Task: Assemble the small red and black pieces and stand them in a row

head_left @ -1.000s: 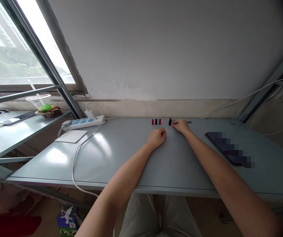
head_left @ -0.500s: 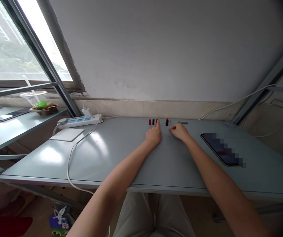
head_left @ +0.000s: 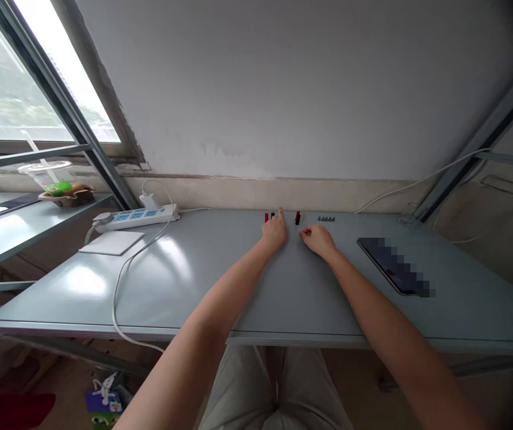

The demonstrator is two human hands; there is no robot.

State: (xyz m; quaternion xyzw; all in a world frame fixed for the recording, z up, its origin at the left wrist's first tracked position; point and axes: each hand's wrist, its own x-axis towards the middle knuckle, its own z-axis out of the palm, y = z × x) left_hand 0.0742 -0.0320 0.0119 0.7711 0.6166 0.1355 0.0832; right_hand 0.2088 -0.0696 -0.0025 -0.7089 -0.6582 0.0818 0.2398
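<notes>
My left hand [head_left: 275,232] lies on the grey desk near the wall, its index finger stretched toward the back edge and the other fingers partly curled. Just left of it stand a small red piece [head_left: 266,217] and a small black piece [head_left: 273,215], the latter partly hidden. Between my hands sits a red-and-black piece [head_left: 298,218] with a small clear piece [head_left: 303,218] beside it. My right hand [head_left: 318,240] is closed in a pinch in front of these; whatever its fingertips hold is too small to make out. Behind it is a row of several small dark grey cones [head_left: 326,219].
A dark tablet-like device [head_left: 393,266] lies at the right. On the left are a white power strip [head_left: 140,217], a flat white square [head_left: 111,243] and a white cable [head_left: 117,292] crossing the front edge. A plastic cup [head_left: 52,179] stands on the neighbouring desk.
The view has shifted slightly, moving everything a little left. My left hand now covers the red piece that showed by its index finger. My right hand keeps its pinch.
</notes>
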